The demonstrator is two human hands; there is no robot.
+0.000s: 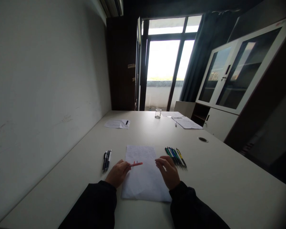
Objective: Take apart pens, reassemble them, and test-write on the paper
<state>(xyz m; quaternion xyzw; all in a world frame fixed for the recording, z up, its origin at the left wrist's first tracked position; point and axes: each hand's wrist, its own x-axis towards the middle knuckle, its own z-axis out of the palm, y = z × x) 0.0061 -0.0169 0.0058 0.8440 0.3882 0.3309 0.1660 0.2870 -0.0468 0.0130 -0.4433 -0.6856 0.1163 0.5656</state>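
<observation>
On a big white desk (216, 184), right over a stack of paper (145, 183), there's a small red stick (137, 164) held out by the left hand (118, 173). That grip is pinched around one end between thumb and fingers, and the other end points across toward the right. Can't really make out what the stick is, it's too small.

The right hand (168, 173) is over the other edge of the paper, fingers curled and tips brought close together. Honestly can't tell whether that grip has anything tiny in it. There's a gap between its fingertips and the red stick. Both arms are in dark sleeves, and the top sheet has printed lines near its far end.

Pens sit on both sides: a few black and white pens (106, 161) lie side by side past the left hand, and a row of colored pens (175, 157) (green, blue, white, yellow) is just beyond the right hand.

Farther back you've got a clear glass (158, 114), some loose papers (190, 122) to its right with a single pen (175, 123) by their edge, and another sheet (118, 123) off toward the wall (50, 95).
</observation>
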